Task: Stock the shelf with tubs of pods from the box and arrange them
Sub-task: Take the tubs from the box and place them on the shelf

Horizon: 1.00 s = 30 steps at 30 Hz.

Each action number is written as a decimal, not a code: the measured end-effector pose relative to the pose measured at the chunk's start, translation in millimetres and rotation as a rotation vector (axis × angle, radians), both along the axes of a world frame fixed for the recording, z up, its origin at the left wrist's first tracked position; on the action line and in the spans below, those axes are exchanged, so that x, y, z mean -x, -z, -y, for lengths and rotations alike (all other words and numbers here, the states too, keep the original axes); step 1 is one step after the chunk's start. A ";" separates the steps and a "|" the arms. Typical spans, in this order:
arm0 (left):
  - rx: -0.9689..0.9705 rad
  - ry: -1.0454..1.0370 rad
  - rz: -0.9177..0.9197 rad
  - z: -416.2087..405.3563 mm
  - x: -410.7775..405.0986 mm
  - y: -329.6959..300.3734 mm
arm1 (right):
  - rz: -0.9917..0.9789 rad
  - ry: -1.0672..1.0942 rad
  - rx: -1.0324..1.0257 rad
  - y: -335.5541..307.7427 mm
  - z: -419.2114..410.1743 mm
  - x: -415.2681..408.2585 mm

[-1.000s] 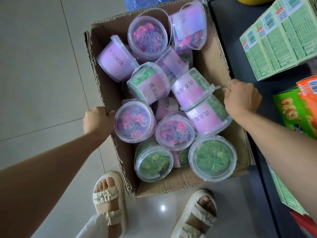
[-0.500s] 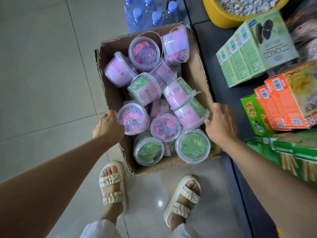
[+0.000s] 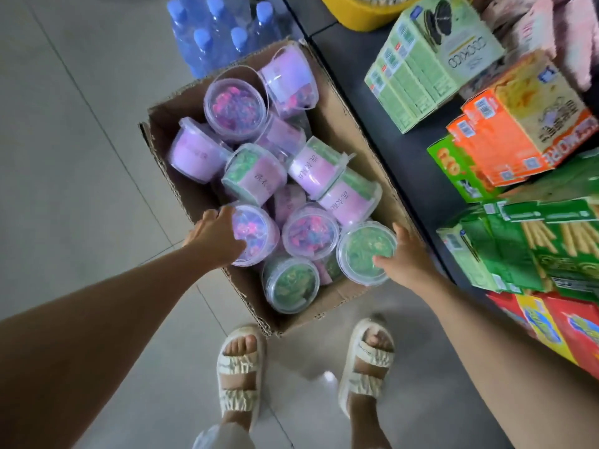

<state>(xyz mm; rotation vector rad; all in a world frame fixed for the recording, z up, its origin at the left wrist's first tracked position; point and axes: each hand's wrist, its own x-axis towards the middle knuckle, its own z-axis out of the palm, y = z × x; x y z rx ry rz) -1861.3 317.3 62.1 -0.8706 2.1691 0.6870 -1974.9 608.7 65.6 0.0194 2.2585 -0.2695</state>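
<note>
An open cardboard box stands on the floor beside a dark shelf. It holds several clear lidded tubs of pods, some upright and some on their sides. My left hand grips an upright tub of pink pods at the box's near left, thumb over the lid. My right hand grips an upright tub of green pods at the near right, thumb on its lid. Another green tub sits between them at the front.
The shelf carries pale green cookie boxes, orange boxes, green biscuit-stick boxes and red boxes. A pack of water bottles and a yellow tub stand behind the box. My sandalled feet are just in front of it.
Both hands left the box's side edges and moved inward onto tubs: left onto the pink one, right onto the green one. My view has risen and pulled back.
</note>
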 end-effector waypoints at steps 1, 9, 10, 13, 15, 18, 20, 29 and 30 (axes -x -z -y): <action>0.000 0.006 -0.001 5.7 3.1 5.9 | 0.012 0.060 0.007 4.1 0.9 -0.4; -0.140 -0.142 -0.033 16.7 14.2 54.7 | -0.112 0.216 0.070 42.5 -5.7 -9.2; -0.159 -0.203 -0.047 16.5 14.1 58.2 | -0.133 0.202 0.088 43.1 -8.0 -10.3; -0.139 -0.238 -0.059 15.1 11.2 61.1 | -0.176 0.200 0.124 41.2 -14.6 -15.3; -0.140 -0.240 -0.081 12.7 7.2 55.0 | -0.169 0.266 0.174 38.8 -17.4 -19.9; -0.206 -0.321 -0.127 10.7 -0.5 43.3 | -0.142 0.388 0.285 31.9 -18.3 -26.7; -0.198 -0.377 -0.162 10.0 -2.6 32.1 | -0.145 0.424 0.330 22.0 -15.5 -28.0; -0.288 -0.620 -0.365 -14.2 15.7 -97.5 | -0.161 0.774 0.589 -111.6 -0.6 -16.2; -0.289 -0.645 -0.397 -15.4 19.5 -120.7 | -0.166 0.801 0.622 -136.3 1.2 -13.4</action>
